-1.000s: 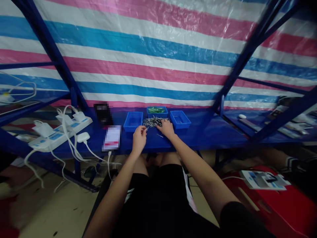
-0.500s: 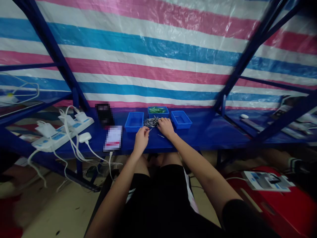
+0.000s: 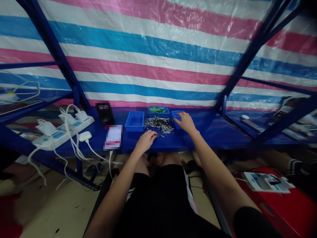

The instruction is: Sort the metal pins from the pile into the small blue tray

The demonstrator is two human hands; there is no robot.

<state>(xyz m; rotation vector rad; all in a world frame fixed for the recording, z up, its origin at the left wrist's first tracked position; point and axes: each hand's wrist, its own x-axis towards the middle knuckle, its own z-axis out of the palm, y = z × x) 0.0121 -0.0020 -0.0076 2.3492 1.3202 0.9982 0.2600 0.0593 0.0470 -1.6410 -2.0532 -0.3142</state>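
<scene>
A loose pile of thin metal pins (image 3: 158,123), silvery with some dark ones, lies on the blue table. My left hand (image 3: 145,141) is at the pile's near side, fingertips pinched together. They meet the end of a single pin (image 3: 161,136) lying apart from the pile; whether they grip it is too small to tell. Over the left side of the right blue tray (image 3: 178,126) is my right hand (image 3: 186,122), thumb and fingers apart, with nothing visible between them. Another blue tray (image 3: 134,123) stands left of the pile. Behind it, a third tray (image 3: 158,114) holds green pieces (image 3: 157,109).
A phone (image 3: 114,137) on a cable and a dark object (image 3: 105,113) lie left of the trays. Farther left is a white power strip (image 3: 63,132) with chargers and tangled cables. Blue frame posts (image 3: 247,59) flank the table before a striped sheet (image 3: 148,66). A red stool-like surface (image 3: 284,208) is at lower right.
My right hand has lifted off the pile and moved right, over the right tray. The pins are spread wider. My left hand has shifted slightly right and nearer, to the loose pin.
</scene>
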